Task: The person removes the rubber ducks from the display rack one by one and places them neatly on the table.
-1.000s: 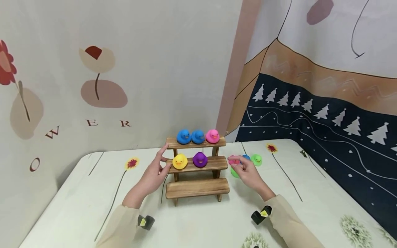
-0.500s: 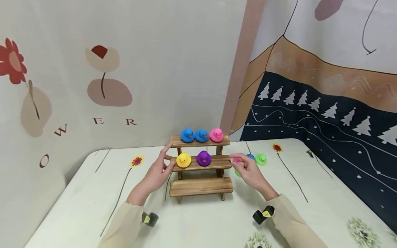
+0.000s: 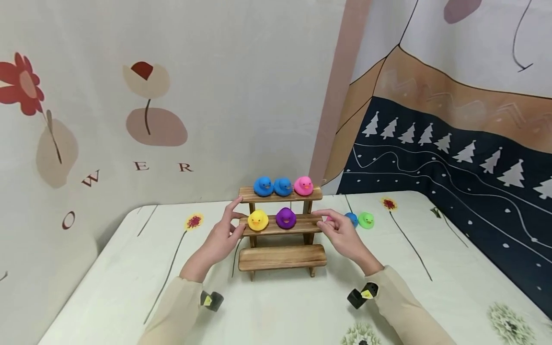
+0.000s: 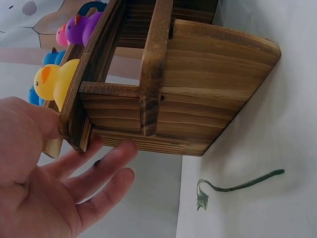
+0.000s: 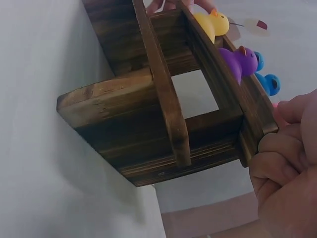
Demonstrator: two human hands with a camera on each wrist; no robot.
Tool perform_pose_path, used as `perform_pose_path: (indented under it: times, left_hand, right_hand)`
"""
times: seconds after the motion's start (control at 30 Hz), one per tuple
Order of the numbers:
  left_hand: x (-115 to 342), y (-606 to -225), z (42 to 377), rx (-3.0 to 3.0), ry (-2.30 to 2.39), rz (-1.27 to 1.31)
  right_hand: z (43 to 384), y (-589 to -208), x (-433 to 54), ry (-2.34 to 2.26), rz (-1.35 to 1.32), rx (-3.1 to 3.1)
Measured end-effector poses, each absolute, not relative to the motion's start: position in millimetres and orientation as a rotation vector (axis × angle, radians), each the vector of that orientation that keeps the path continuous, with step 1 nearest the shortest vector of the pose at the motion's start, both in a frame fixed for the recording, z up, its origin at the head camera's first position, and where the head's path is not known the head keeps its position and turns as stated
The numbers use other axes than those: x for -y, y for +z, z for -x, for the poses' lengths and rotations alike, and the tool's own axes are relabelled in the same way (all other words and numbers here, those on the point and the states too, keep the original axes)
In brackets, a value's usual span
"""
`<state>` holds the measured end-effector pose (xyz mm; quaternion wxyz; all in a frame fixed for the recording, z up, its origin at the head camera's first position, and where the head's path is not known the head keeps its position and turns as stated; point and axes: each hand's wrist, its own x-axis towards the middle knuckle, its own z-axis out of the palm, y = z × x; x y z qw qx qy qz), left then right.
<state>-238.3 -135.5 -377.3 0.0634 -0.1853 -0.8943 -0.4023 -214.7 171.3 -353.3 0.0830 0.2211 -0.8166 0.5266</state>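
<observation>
A three-tier wooden display stand (image 3: 282, 258) stands on the table. My left hand (image 3: 219, 242) holds the left end of its middle shelf, thumb in front, index finger reaching up to the top shelf's end. At the right end of the middle shelf, my right hand (image 3: 344, 235) grips with thumb and bent index finger; its other fingers curl in the right wrist view. A yellow rubber duck (image 3: 258, 220) and a purple rubber duck (image 3: 286, 218) sit on the middle shelf. Along the top are two blue rubber ducks (image 3: 263, 186) and a pink one (image 3: 304, 186).
Behind my right hand, a green duck (image 3: 366, 220) and a blue duck (image 3: 351, 219) lie on the table (image 3: 276, 311), with a pink duck (image 3: 329, 219) mostly hidden. Printed cloth hangs behind and to the right. The stand's bottom shelf carries no duck.
My right hand has moved left from beside the stand onto the middle shelf's right end, covering a green duck seen earlier. My left hand keeps its place; the head view has shifted slightly.
</observation>
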Motion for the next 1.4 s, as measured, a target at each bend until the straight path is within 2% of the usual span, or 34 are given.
perform_pose_path:
  times: [0.33,0.6,0.73,0.97,1.4]
  left_hand:
    - [135,-376,240,2.706,-1.212,0.570]
    - [134,-375,239,2.719,-1.209,0.575]
    - [135,-374,238,2.724,-1.206,0.566]
    - [135,-376,240,2.731,-1.198,0.569]
    - [134,-376,240,2.722,-1.241,0.550]
  right_hand:
    - [214,-348,-168,1.448,-0.708,2.473]
    - [232,-370,-173,1.357,-0.670,2.511]
    - [225,-359,-168,1.364,-0.686,2.506]
    - [238,-371,-173,1.391,-0.704,2.493]
    - [240,-368,-165,1.356,-0.703,2.483]
